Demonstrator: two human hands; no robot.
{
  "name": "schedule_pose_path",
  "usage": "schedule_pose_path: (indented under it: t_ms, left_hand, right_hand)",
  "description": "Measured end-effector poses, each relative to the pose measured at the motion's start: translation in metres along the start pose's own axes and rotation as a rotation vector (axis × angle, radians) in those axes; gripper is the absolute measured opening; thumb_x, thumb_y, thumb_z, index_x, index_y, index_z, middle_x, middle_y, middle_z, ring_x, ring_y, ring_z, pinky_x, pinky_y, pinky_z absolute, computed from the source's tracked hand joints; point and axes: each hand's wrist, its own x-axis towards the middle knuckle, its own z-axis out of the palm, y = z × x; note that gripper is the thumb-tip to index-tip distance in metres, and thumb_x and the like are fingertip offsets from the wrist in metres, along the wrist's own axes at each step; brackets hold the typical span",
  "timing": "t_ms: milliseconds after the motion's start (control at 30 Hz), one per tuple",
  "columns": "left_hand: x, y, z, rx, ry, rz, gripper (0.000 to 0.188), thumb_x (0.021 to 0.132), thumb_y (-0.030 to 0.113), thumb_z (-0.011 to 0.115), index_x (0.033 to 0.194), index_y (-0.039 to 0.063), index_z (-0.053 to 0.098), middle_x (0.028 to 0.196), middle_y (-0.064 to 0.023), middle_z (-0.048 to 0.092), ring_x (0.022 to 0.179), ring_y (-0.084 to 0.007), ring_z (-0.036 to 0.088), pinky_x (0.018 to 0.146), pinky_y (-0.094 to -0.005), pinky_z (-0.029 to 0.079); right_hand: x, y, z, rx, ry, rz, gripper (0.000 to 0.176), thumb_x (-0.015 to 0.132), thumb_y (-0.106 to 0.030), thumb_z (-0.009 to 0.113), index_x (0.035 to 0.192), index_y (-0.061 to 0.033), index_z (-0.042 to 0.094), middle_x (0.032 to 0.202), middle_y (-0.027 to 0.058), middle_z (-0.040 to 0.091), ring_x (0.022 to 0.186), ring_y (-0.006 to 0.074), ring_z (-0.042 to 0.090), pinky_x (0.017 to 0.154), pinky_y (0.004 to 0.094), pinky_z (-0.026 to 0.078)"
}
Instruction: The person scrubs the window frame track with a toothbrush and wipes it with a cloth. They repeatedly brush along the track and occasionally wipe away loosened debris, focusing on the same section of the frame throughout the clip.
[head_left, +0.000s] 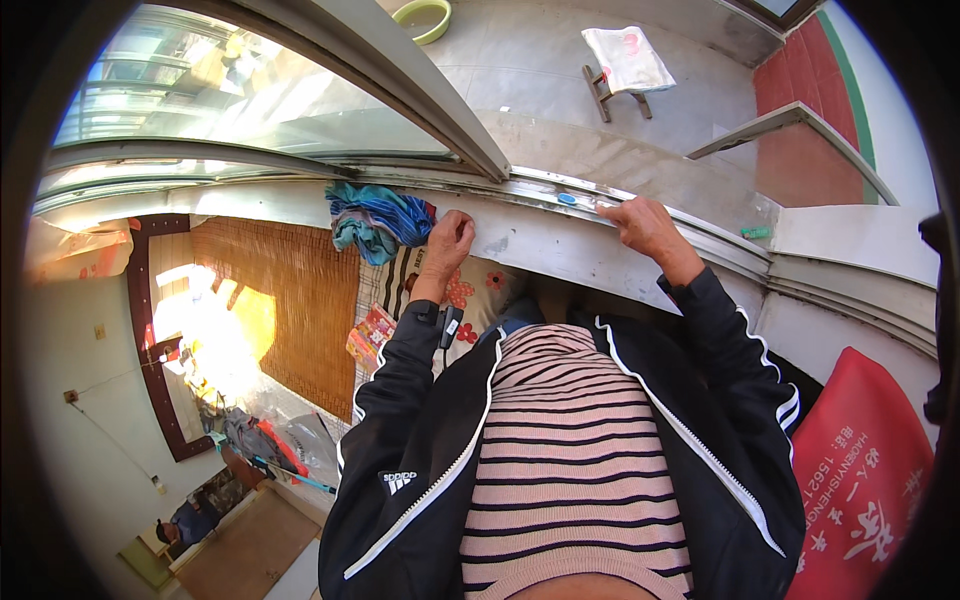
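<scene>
My left hand (452, 238) rests at the inner edge of the white window sill (540, 229), its fingers curled. Just left of it lies a crumpled cloth bundle (379, 221), teal and blue with stripes. Whether the fingers hold anything cannot be seen. Farther right, my right hand (645, 231) reaches over the metal sliding-window track (675, 225), index finger stretched towards it. Something small and pale shows at that fingertip, too small to make out. A small blue oval piece (566, 199) sits in the track, left of the finger and apart from it.
A sliding window sash (450, 97) stands left of the opening. Beyond the sill are a small stool (600, 94) with a white cloth (628, 58) and a green basin (424, 21). A green item (755, 232) lies by the right corner. A red bag (862, 480) is at right.
</scene>
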Motion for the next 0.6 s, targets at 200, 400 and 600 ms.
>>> schedule_pose_path:
  t_ms: [200, 400, 600]
  left_hand:
    - [0.006, 0.003, 0.011, 0.209, 0.118, 0.15, 0.006, 0.08, 0.008, 0.06, 0.082, 0.006, 0.055, 0.076, -0.0136, 0.057, 0.066, -0.0343, 0.058, 0.059, -0.0405, 0.047]
    - [0.008, 0.001, 0.017, 0.357, 0.236, 0.345, 0.007, 0.076, 0.008, 0.06, 0.078, 0.008, 0.054, 0.074, -0.0115, 0.055, 0.061, -0.0327, 0.058, 0.055, -0.0398, 0.048]
    - [0.011, -0.004, 0.015, 0.334, 0.268, 0.373, 0.008, 0.075, 0.009, 0.061, 0.077, 0.009, 0.053, 0.073, -0.0096, 0.056, 0.06, -0.031, 0.058, 0.053, -0.0391, 0.048]
  right_hand:
    - [0.019, -0.027, 0.023, 0.032, 0.221, -0.052, 0.043, 0.078, -0.002, 0.054, 0.118, -0.0136, 0.064, 0.075, 0.0155, 0.062, 0.071, 0.0343, 0.062, 0.06, 0.0444, 0.048]
    - [-0.007, -0.03, 0.036, -0.161, 0.205, 0.217, 0.04, 0.077, -0.006, 0.056, 0.114, -0.0164, 0.063, 0.073, 0.0111, 0.061, 0.064, 0.0305, 0.062, 0.054, 0.0416, 0.049]
    - [0.018, -0.051, 0.052, -0.14, 0.355, -0.028, 0.043, 0.076, -0.006, 0.056, 0.117, -0.0174, 0.064, 0.078, 0.011, 0.06, 0.06, 0.0278, 0.062, 0.052, 0.0389, 0.047]
